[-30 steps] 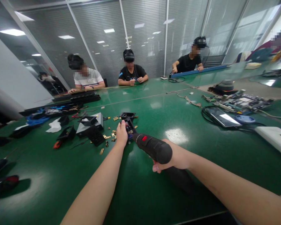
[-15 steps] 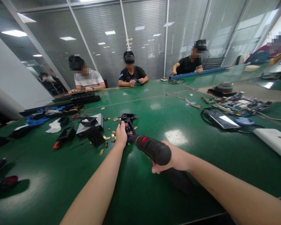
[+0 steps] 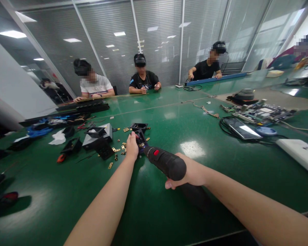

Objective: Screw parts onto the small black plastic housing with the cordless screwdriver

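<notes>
The right hand (image 3: 192,172) has its grip wrapped around a black driver (image 3: 165,163) with a red button, tip aimed at a small black part (image 3: 141,138). The left hand (image 3: 132,148) pinches that part against the green counter (image 3: 169,212). Brass pieces (image 3: 116,149) and black trays (image 3: 96,131) lie just left.

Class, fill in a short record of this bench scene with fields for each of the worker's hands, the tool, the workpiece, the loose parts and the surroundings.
Left hand: left hand steadies a small black part on the green table.
Right hand: right hand grips the electric screwdriver.
Tool: black body, red switch, tip pointing into the part.
Loose parts: brass pieces and black housings to the left.
Surroundings: three people sit across the table; a tablet and circuit boards lie on the right.
</notes>
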Tool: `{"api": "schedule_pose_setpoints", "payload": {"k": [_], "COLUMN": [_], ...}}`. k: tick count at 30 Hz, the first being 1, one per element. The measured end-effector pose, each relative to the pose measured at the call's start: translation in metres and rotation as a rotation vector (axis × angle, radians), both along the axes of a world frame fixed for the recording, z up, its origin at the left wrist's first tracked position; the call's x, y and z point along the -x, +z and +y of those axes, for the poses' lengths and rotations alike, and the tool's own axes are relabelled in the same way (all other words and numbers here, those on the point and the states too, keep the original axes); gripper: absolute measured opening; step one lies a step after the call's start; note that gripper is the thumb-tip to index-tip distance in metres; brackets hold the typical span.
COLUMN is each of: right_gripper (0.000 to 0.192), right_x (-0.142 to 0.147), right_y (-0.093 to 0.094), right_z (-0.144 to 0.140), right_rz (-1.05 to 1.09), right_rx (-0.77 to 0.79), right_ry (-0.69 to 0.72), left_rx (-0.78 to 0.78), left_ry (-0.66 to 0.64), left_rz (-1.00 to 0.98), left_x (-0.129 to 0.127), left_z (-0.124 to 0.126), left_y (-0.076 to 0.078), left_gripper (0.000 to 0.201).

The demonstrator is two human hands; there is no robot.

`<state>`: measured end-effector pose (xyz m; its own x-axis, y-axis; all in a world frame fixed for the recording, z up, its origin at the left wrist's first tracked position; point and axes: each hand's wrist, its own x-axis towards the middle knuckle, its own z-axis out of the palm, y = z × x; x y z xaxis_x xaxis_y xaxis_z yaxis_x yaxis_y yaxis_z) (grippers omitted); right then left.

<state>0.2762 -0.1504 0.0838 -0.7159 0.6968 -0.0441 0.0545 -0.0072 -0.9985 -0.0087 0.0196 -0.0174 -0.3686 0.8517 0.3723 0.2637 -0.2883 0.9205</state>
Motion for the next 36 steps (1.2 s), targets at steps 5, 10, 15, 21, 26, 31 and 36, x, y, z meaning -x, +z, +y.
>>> {"api": "schedule_pose_setpoints", "payload": {"k": [5,10,15,21,26,31,36], "right_gripper": [0.041,0.041,0.042,0.042,0.044,0.042,0.041], "right_x": [0.000,0.000,-0.001,-0.001,0.000,0.000,-0.001], "right_y": [0.000,0.002,-0.001,0.001,0.002,-0.003,-0.008], "right_z": [0.000,0.000,0.000,0.000,0.000,0.001,0.001], "right_rz": [-0.003,-0.013,0.002,0.008,0.008,0.024,0.031], "right_rx": [0.027,0.023,0.032,0.030,0.036,0.028,0.024], "right_ry": [-0.012,-0.006,-0.008,0.001,0.004,0.010,0.008], "left_rx": [0.015,0.005,0.023,0.017,0.033,0.008,0.022], "left_ry": [0.003,0.021,0.006,0.006,0.014,0.028,0.003], "left_rz": [-0.007,0.007,-0.009,-0.001,0.008,0.027,0.007], "left_x": [0.000,0.000,0.000,-0.002,-0.004,-0.004,-0.004], "left_z": [0.000,-0.001,-0.001,-0.004,-0.007,-0.008,-0.006], "left_y": [0.000,0.001,0.002,0.005,0.009,0.010,0.008], "left_gripper": [0.069,0.066,0.066,0.070,0.070,0.066,0.066]}}
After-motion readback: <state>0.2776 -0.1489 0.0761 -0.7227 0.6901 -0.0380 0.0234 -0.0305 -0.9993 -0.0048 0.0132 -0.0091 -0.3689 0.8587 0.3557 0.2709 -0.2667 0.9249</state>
